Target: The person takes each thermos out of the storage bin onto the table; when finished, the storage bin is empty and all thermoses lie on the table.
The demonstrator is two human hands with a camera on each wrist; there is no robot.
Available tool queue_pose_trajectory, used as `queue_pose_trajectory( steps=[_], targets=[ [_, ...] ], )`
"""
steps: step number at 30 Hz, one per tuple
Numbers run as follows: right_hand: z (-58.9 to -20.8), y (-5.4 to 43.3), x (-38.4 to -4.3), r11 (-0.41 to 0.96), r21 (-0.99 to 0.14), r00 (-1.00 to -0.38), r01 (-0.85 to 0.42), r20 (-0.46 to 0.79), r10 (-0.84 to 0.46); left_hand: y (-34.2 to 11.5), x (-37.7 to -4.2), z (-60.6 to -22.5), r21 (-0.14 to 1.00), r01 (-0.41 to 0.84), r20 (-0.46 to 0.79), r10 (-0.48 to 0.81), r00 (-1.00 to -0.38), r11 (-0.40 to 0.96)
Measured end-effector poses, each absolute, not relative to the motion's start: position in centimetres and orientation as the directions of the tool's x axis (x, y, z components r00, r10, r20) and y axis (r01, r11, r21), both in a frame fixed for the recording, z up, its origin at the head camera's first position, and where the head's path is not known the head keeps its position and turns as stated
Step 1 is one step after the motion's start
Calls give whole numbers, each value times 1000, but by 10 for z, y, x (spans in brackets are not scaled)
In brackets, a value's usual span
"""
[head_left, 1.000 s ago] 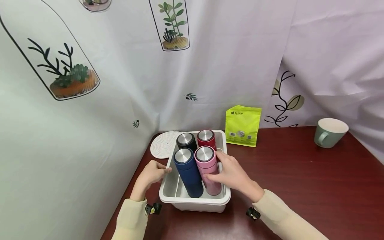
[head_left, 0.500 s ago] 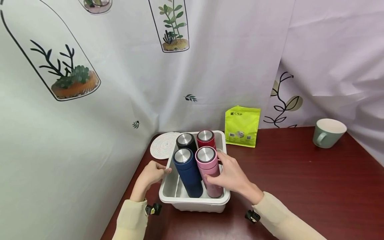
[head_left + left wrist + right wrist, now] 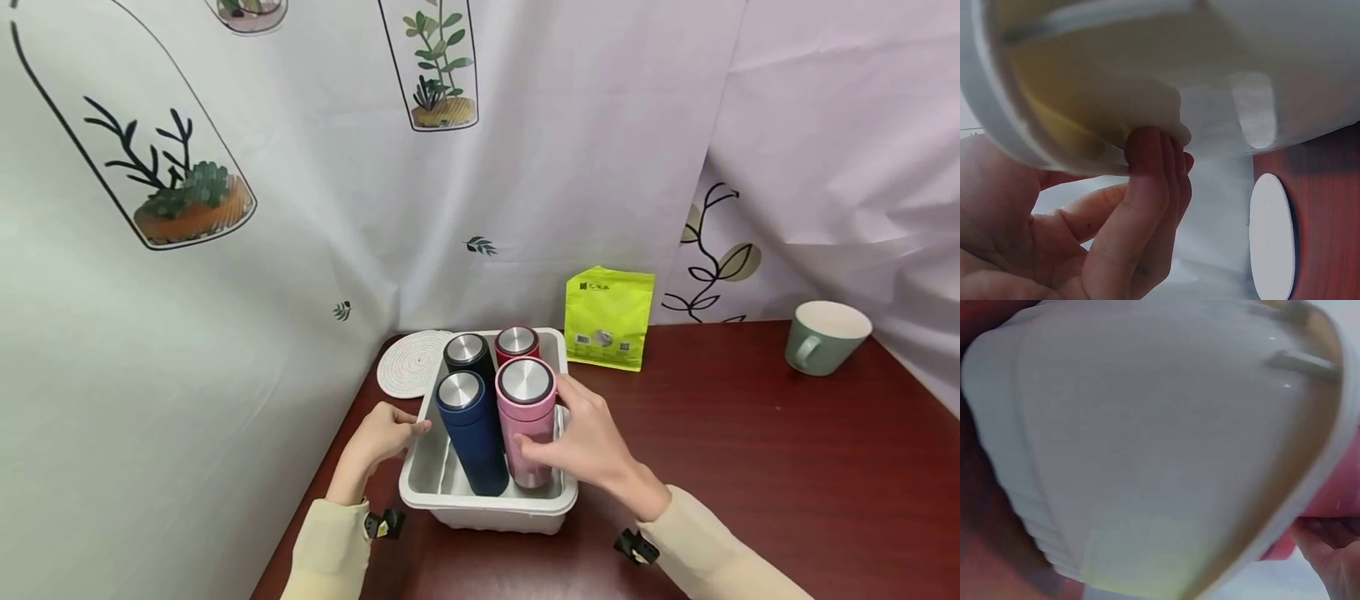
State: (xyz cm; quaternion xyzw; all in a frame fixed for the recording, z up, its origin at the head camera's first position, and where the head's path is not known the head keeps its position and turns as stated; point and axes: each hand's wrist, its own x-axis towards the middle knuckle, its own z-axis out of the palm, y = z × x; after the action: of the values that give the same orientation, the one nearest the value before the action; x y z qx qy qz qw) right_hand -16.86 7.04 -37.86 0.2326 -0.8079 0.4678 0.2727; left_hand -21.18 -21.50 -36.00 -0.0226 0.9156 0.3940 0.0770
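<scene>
There's wide passage over the table [image 3: 735, 417] between white tub [image 3: 491, 502] and mug [image 3: 828, 346], but blue flask [image 3: 474, 442] and red flask [image 3: 517, 342] crowd the left and rear of the pink flask [image 3: 525, 408].

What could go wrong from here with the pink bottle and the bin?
The pink bottle might knock the blue bottle, which stands close beside it. It could also slip, since the right hand seems to be all that grips it. And the white bin may shift if the left hand, holding its rim, lets go.
</scene>
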Motion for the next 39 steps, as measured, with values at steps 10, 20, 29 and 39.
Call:
queue_pose_trajectory(
  steps=[10,20,29,39],
  targets=[
    [-349,81,-159,451,-539,-643,-711,758,-108,-216,-212,-360,720,-94,-152,25,-988,687],
    [-307,100,-147,395,-552,-630,-734,771,-95,-215,-212,-361,721,-94,-149,20,-989,686],
    [-283,117,-140,386,-515,-578,-765,814,-60,-217,-214,-365,746,-104,-163,29,-986,658],
    [-279,139,-148,481,-471,-556,-740,830,-42,-217,-214,-364,740,-83,-154,49,-987,667]
  ],
)
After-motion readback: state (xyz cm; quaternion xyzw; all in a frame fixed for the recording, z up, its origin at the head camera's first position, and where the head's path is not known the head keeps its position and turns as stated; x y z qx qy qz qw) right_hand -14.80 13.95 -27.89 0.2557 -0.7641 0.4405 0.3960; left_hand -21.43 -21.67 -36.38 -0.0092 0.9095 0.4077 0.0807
